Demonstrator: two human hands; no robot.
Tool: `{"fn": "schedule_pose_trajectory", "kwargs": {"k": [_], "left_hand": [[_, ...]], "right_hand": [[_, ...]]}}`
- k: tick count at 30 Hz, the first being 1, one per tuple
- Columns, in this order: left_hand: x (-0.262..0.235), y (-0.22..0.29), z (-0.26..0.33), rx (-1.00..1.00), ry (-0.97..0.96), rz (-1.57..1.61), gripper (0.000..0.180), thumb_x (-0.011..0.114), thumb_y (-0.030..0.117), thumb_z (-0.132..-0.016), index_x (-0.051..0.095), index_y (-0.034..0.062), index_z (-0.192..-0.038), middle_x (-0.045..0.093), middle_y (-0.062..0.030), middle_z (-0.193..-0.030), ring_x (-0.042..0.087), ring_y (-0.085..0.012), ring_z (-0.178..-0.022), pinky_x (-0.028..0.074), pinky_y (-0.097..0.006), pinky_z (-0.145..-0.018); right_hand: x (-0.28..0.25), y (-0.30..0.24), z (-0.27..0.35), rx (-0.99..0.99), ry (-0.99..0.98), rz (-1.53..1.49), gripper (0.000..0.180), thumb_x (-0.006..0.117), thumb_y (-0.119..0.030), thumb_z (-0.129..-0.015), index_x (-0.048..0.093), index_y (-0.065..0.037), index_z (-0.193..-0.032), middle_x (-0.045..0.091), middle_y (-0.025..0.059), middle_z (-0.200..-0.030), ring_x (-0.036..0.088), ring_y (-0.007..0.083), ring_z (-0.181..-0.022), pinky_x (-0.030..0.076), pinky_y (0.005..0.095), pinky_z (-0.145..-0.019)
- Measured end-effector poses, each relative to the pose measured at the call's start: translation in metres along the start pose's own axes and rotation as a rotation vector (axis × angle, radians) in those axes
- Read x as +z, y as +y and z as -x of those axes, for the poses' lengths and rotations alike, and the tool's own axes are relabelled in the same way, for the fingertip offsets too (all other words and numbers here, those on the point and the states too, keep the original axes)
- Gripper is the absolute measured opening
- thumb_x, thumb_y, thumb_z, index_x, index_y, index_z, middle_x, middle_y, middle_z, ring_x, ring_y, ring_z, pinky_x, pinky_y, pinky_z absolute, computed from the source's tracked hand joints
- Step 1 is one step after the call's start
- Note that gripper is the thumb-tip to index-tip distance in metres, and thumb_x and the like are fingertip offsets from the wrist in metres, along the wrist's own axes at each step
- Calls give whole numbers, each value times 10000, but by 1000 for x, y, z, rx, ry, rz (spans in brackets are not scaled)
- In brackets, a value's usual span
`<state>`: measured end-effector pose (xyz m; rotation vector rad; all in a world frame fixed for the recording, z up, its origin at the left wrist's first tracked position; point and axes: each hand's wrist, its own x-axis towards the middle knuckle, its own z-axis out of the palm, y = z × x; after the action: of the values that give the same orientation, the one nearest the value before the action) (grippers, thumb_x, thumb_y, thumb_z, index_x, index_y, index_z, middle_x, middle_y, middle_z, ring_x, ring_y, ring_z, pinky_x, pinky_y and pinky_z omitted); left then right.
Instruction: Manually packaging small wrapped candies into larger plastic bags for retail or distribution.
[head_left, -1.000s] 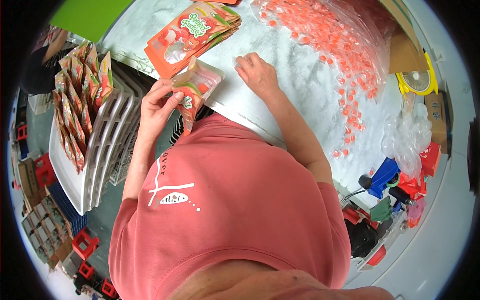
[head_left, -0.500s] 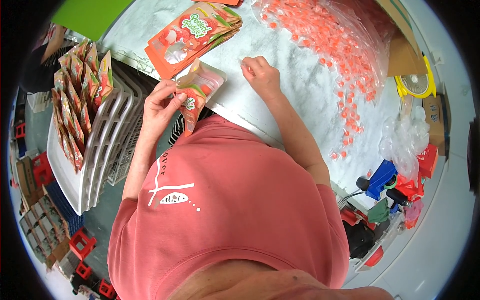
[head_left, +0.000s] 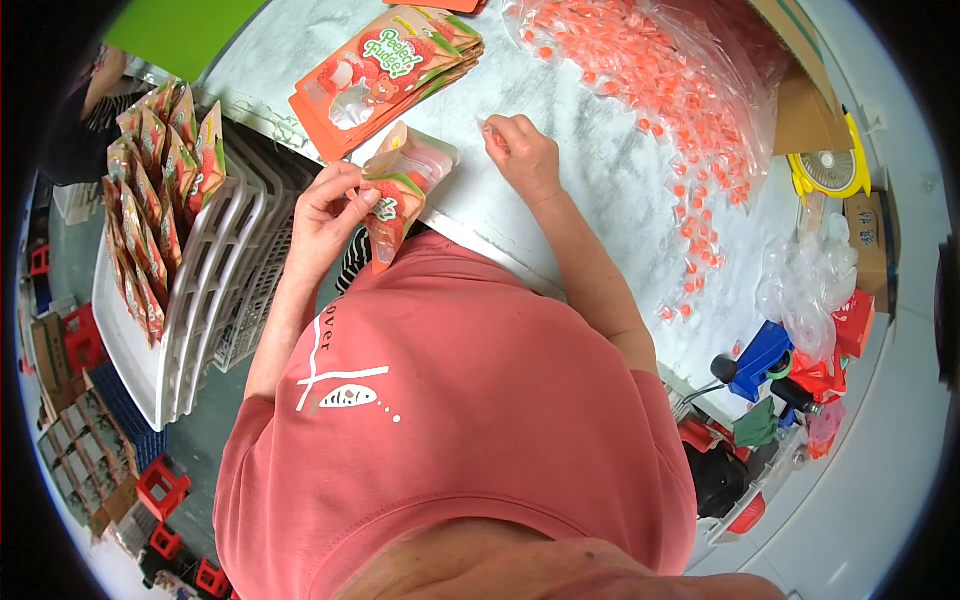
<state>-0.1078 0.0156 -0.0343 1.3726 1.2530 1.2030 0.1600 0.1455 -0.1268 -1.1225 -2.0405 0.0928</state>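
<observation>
My left hand (head_left: 328, 215) pinches a red and green printed pouch (head_left: 394, 205) by its side, thumb on the front. The pouch is tilted over the table's near edge, and its clear part faces up to the right. Over the white table, apart from the pouch, my right hand (head_left: 527, 160) has its fingers curled together. A bit of clear wrapping with pinkish red shows at those fingertips; most of what they hold is hidden. Beyond the left hand lies a stack of flat pouches (head_left: 345, 88). Many small wrapped red candies (head_left: 640, 60) spread across the table's far right.
At the left, stacked white plastic crates (head_left: 150, 385) carry upright pouches (head_left: 150, 230). Right of the candies are a cardboard box (head_left: 812, 110), a yellow fan (head_left: 832, 172), clear plastic bags (head_left: 812, 280) and a blue tape dispenser (head_left: 762, 360). Part of another person (head_left: 82, 130) shows at upper left.
The pouch and my left hand have shifted slightly to the right. My right hand stays nearly in place, its fingers a little more curled. The candies and the pouch stack look unchanged.
</observation>
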Motion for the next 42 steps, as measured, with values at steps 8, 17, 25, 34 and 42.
{"fn": "schedule_pose_trajectory", "kwargs": {"k": [8,17,25,34,42], "left_hand": [[2,-1,1,-22,-8,21,212,707,34,-898,712,27,-1110,576,-4,-1005,520,-54,-859,433,-190,-694],[5,-3,1,-9,-7,50,208,701,28,-904,715,31,-1112,581,-13,-1016,549,-57,-846,455,-190,-674],[6,-3,1,12,-10,23,203,703,23,-900,720,35,-1103,586,-16,-1007,558,-53,-821,459,-185,-657],[8,-5,3,-11,-6,22,170,706,28,-901,717,20,-1070,586,-8,-1000,552,-45,-816,448,-183,-664],[10,-7,4,-28,-3,48,149,704,34,-906,718,12,-1053,588,-6,-996,560,-42,-816,458,-184,-672]], "right_hand": [[1,1,0,5,21,-18,185,779,-113,-780,694,-146,-940,634,12,-792,649,172,-612,538,310,-537],[2,1,0,26,37,-37,154,786,-118,-796,688,-128,-914,636,16,-768,643,156,-585,528,296,-516],[2,1,0,26,42,-46,153,786,-116,-796,687,-121,-912,642,21,-775,648,160,-597,532,297,-523],[0,-1,-1,32,43,-65,156,782,-108,-795,687,-113,-918,645,31,-778,652,170,-600,536,303,-532],[0,0,-1,39,36,-58,162,781,-112,-798,685,-114,-928,649,33,-786,656,174,-606,539,306,-538]]}}
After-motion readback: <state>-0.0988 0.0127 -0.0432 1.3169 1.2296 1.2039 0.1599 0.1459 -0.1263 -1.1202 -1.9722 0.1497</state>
